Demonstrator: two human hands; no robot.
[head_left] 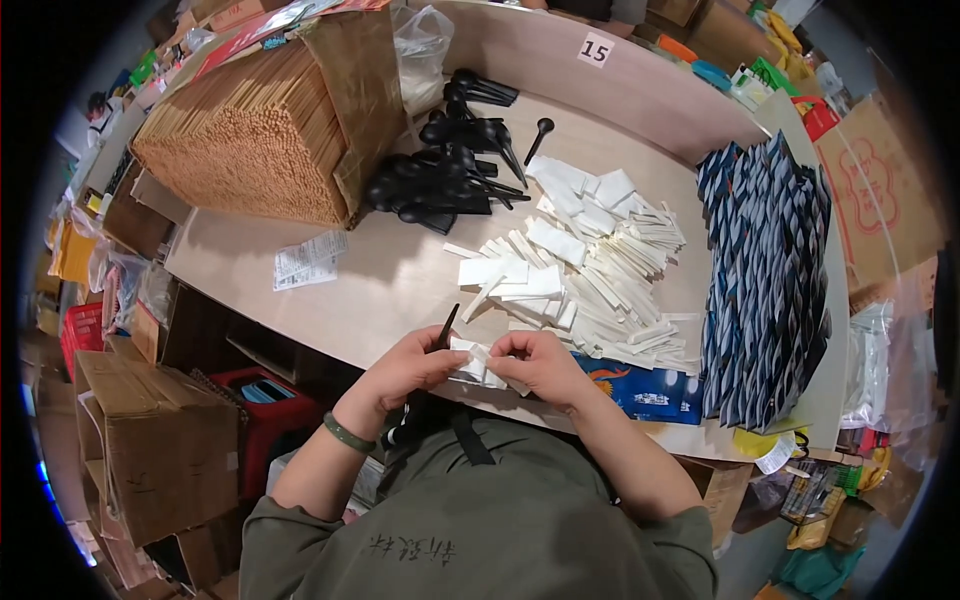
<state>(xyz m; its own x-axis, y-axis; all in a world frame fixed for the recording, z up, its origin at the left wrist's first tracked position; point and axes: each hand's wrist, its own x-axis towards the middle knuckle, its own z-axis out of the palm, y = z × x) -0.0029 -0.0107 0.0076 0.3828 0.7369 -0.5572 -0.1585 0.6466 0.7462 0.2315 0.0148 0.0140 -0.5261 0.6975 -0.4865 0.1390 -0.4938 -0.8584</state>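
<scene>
My left hand (418, 362) is closed near the table's front edge. A black spoon handle (447, 326) juts up from it, the rest hidden by the hand. Between both hands is a small folded white napkin (476, 358). My right hand (542, 366) pinches its right side, with the fingers partly hidden. Just beyond lies a loose pile of folded white napkins (510, 277) and narrow white paper strips (620, 285). Farther back is a heap of black plastic spoons (440, 180), with one single spoon (540, 138) lying apart to its right.
At the back left stands a box packed with thin wooden sticks (240, 150). A printed slip (310, 260) lies before it. Stacked blue-and-silver packets (765, 285) line the right side. A blue packet (645, 390) lies at the front edge. A low partition (640, 90) borders the back.
</scene>
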